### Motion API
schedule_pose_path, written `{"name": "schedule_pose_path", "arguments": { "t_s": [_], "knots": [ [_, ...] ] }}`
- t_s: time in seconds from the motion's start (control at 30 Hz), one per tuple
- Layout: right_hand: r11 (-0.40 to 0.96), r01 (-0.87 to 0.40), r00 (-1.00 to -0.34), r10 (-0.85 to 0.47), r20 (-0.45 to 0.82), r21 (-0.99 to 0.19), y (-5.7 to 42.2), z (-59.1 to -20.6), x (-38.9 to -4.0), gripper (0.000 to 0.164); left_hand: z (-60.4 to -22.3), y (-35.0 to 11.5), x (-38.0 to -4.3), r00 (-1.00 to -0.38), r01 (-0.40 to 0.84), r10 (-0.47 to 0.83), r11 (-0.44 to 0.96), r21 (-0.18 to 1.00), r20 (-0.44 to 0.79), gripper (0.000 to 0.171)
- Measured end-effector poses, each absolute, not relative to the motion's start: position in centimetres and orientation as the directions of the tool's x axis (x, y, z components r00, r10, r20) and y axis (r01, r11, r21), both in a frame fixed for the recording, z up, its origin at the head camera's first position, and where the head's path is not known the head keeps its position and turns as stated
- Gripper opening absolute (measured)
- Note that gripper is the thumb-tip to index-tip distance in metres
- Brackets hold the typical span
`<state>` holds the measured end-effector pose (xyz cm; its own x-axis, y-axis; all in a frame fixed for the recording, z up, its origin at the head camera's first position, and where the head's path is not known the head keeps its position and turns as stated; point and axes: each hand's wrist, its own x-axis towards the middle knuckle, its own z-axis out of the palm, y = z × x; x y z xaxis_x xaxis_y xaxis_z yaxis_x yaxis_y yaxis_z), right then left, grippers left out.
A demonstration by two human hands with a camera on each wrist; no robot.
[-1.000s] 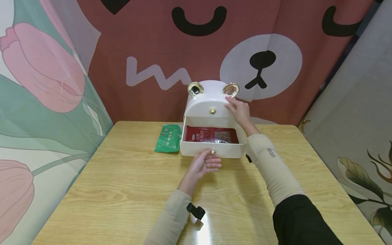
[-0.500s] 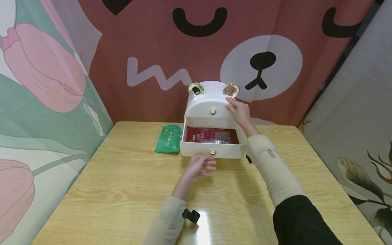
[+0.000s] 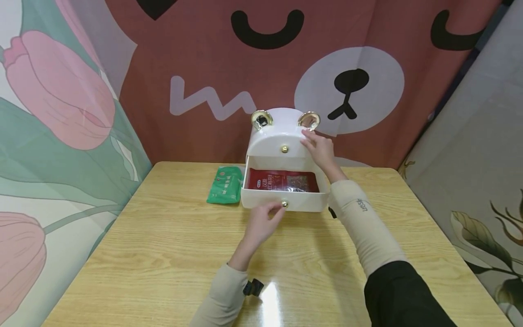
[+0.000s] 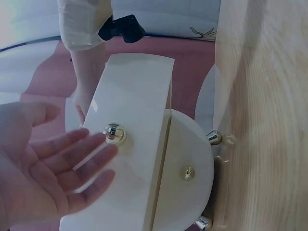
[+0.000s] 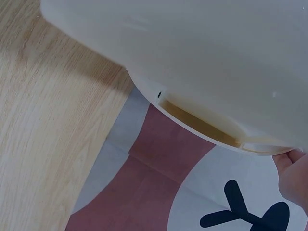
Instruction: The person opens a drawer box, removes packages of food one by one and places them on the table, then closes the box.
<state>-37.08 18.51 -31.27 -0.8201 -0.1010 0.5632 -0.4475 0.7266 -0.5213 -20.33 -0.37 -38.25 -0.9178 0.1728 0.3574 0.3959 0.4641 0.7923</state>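
A white drawer box (image 3: pixel 271 138) with gold ears stands at the back of the table. Its lower drawer (image 3: pixel 253 198) is pulled out and holds a dark red packet (image 3: pixel 267 180). My left hand (image 3: pixel 260 223) is just left of the drawer's gold knob (image 3: pixel 284 204); in the left wrist view, its loosely bent fingers (image 4: pixel 82 168) reach toward the knob, the thumb apart. My right hand (image 3: pixel 320 150) rests its fingertips on the box's upper right front, below the right ear. The right wrist view shows those fingers (image 5: pixel 288 158) at the box's edge.
A green packet (image 3: pixel 226 185) lies on the wooden table (image 3: pixel 163 236), left of the box. A second gold knob (image 3: pixel 284 149) sits on the upper front. Behind the table hangs a brown printed curtain (image 3: pixel 204 50).
My left hand has drawn back slightly from the drawer knob, and its fingers have come closer together. My right hand and the pulled-out drawer stay where they were.
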Motion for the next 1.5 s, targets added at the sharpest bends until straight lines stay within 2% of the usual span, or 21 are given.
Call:
{"name": "schedule_pose_path", "arguments": {
  "t_s": [0.33,0.63,0.77,0.97,1.1,1.33,1.5],
  "knots": [
    [0.729,-0.437,-0.829,-0.099,0.551,-0.527,18.5,-31.2,-36.9,0.036,-38.2,-0.2,-20.1,-0.810,0.571,0.217,0.502,0.650,0.544,0.023],
    [0.727,-0.443,-0.825,-0.100,0.556,-0.525,18.6,-31.2,-37.1,0.035,-37.1,-0.3,-20.2,-0.563,0.781,0.246,0.471,0.410,0.789,0.017],
    [0.726,-0.449,-0.822,-0.106,0.560,-0.522,18.5,-31.2,-36.9,0.035,-36.2,-0.7,-20.6,-0.512,0.795,0.279,0.513,0.324,0.813,0.025],
    [0.721,-0.451,-0.826,-0.113,0.553,-0.526,18.6,-31.2,-36.9,0.036,-35.3,-1.5,-21.3,-0.540,0.735,0.365,0.644,0.213,0.758,0.042],
    [0.724,-0.448,-0.826,-0.110,0.553,-0.525,18.6,-31.2,-36.9,0.036,-34.6,-1.8,-21.6,-0.592,0.697,0.410,0.693,0.186,0.694,0.046],
    [0.730,-0.448,-0.820,-0.104,0.563,-0.516,18.7,-31.3,-37.0,0.036,-32.3,-2.0,-22.1,-0.770,0.613,0.472,0.732,0.297,0.428,0.052],
    [0.732,-0.457,-0.809,-0.107,0.578,-0.505,18.7,-31.4,-37.1,0.036,-31.0,-2.2,-23.2,-0.786,0.611,0.509,0.727,0.314,0.350,0.054]
  ]
}}
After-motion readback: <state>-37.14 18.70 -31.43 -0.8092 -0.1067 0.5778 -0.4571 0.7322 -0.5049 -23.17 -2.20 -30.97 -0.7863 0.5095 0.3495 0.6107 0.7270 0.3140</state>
